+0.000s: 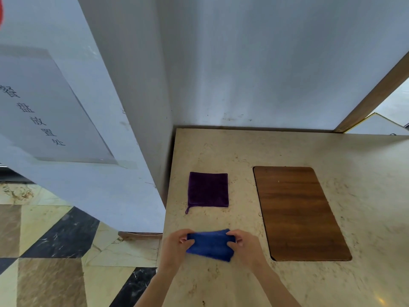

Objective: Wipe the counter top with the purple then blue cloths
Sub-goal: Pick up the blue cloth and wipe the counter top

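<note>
The tabletop (287, 147) is a pale stone slab set into a corner of grey wall (254, 63), with its left edge dropping to a patterned floor (51, 251). A brown wooden board (298, 211) is let into the slab on the right, its long axis running away from the person. The purple cloth (208, 189) is laid flat and folded, well apart from both hands on the far side, with a small loop hanging from its near left corner. The blue cloth (210, 244) is held at the near left part of the slab, just inside the edge; whether its underside rests on the stone cannot be told. Its long axis runs left to right, across the line of the forearms. It is gripped at both short ends: the left hand (174, 247) is closed on the left end and the right hand (245, 244) on the right end, fingers (188, 240) pinched over the fabric with thumbs on top. The blue cloth therefore lies between the two hands, equally near to each, while the purple cloth lies straight ahead of the left hand, which is judged the nearer of the two to it. A wipe with the blue cloth is judged to call for a stroke along its long axis toward the board.
</note>
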The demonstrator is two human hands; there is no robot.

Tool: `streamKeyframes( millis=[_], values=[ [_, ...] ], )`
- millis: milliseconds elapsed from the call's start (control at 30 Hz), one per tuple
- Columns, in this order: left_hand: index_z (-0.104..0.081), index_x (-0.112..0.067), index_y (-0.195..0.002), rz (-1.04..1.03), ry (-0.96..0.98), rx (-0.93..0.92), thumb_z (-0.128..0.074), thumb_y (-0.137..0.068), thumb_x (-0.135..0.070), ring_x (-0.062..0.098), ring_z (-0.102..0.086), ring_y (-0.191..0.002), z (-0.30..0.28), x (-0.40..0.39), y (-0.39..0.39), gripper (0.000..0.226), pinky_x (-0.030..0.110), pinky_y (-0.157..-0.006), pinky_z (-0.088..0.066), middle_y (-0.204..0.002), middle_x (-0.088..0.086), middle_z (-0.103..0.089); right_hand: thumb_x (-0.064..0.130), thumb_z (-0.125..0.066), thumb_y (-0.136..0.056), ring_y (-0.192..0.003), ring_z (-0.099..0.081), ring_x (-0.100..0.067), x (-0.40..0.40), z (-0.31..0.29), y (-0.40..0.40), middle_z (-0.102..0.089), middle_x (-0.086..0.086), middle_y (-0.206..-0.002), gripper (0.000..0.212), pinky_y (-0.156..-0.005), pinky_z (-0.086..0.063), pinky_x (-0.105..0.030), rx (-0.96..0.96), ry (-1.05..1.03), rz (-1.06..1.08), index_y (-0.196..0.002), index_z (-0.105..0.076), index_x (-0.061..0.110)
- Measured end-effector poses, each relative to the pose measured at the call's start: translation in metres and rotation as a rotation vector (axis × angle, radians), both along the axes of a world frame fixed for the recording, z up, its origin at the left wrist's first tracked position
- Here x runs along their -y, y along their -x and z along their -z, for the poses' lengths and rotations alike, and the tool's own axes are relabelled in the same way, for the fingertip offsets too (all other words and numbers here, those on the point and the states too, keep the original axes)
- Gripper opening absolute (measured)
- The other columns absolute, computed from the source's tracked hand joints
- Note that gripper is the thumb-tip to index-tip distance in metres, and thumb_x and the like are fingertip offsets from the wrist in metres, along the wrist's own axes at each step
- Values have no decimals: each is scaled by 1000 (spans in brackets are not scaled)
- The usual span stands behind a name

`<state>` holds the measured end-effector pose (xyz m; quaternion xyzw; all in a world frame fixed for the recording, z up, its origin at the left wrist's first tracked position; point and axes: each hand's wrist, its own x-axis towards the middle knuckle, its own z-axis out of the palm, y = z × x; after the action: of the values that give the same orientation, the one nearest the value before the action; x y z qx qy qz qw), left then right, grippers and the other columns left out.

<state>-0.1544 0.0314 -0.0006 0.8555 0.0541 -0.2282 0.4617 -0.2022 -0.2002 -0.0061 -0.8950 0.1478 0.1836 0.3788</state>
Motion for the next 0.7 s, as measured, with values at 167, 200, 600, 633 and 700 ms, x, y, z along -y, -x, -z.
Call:
streamKeyframes(
  millis=[167, 200, 600, 633, 700],
  values=[
    [-63, -54, -79, -18, 89, 217, -70, -86, -5, -14, -65, -82, -71, 3, -12, 51, 2, -70, -48, -69, -40, -67, 12, -67, -93, -90, -62, -8, 5, -69, -3, -69, 18, -95, 25, -74, -42, -8, 218, 53, 74, -107, -70, 32],
    [-63, -55, -79, -11, 102, 274, -70, -85, -5, -13, -65, -82, -88, 6, -16, 51, 2, -70, -48, -70, -40, -67, 11, -68, -92, -89, -63, -7, 8, -87, -4, -66, 23, -91, 27, -75, -44, -9, 280, 63, 84, -103, -68, 36],
    [-73, -49, -86, 154, 415, 635, -75, -82, -4, -4, -74, -82, -299, 89, -5, 45, 14, -78, -58, -80, -26, -78, 17, -63, -98, -77, -66, 13, 81, -296, 54, -65, 25, -88, 18, -70, -46, 4, 770, 109, 293, -106, -63, 33],
    [-75, -45, -87, 156, 446, 642, -75, -82, -3, 0, -75, -83, -309, 100, 1, 43, 20, -82, -59, -81, -18, -80, 18, -64, -98, -75, -66, 11, 91, -307, 63, -66, 24, -88, 16, -70, -45, 5, 801, 114, 314, -107, -65, 31],
    [-78, -38, -93, 179, 495, 649, -76, -82, -4, 8, -76, -87, -326, 125, 17, 36, 29, -87, -59, -87, -11, -81, 19, -65, -97, -74, -66, 12, 111, -327, 85, -66, 25, -87, 16, -69, -43, 7, 851, 117, 350, -105, -67, 33]
  ],
)
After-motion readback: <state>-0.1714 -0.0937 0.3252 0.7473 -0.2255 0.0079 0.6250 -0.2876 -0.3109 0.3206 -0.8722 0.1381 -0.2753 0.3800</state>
